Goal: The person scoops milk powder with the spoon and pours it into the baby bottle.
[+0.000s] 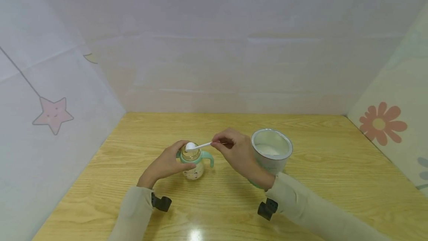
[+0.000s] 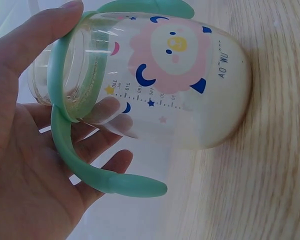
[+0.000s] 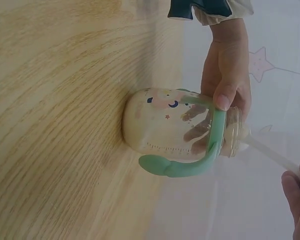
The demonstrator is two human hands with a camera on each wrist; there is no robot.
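A clear baby bottle point(image 1: 193, 173) with a mint-green ring and two curved handles stands upright on the table. My left hand point(image 1: 167, 163) holds it around the neck, the thumb on the near side and the other fingers behind. Pale contents fill its lower part point(image 2: 225, 107); whether powder or milky liquid, I cannot tell. My right hand point(image 1: 239, 153) pinches the end of a white long-handled scoop point(image 1: 203, 145). The scoop's bowl is tipped over the bottle's open mouth point(image 3: 234, 131). Whether any powder is in the bowl is hidden.
Right of the bottle, partly behind my right wrist, stands an open tin point(image 1: 276, 163) with white powder inside. The wooden table point(image 1: 160, 125) ends at printed cloth walls at the back and sides. A dark camera is strapped to each wrist.
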